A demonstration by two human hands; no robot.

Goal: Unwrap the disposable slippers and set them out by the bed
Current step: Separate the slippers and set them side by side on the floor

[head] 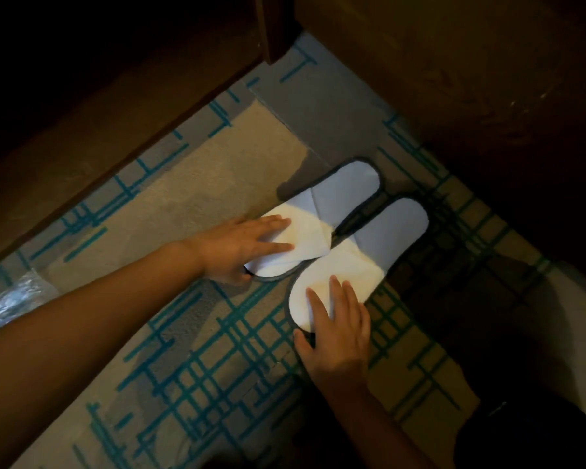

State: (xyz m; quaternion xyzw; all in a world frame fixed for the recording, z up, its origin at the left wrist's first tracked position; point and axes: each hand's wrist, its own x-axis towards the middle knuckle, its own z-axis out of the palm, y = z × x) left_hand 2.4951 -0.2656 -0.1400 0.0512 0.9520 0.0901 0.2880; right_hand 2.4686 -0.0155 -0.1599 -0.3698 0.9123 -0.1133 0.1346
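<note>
Resting flat and spread, the left hand (241, 247) and right hand (335, 330) press the slippers (345, 218) onto the carpet (183, 333) at 12 o'clock; uneven pushing could skew the pair, apparently bedside.

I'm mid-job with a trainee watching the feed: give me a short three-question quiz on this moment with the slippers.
1. True or false: both slippers lie on the carpet, side by side.
2. Which hand rests on the slipper nearer the wearer? A) left hand B) right hand
3. What lies at the frame's left edge?

Key:
1. True: far slipper and near slipper are paired.
2. B: right hand on the near one; left hand on the far one.
3. Clear plastic wrapper.
</note>
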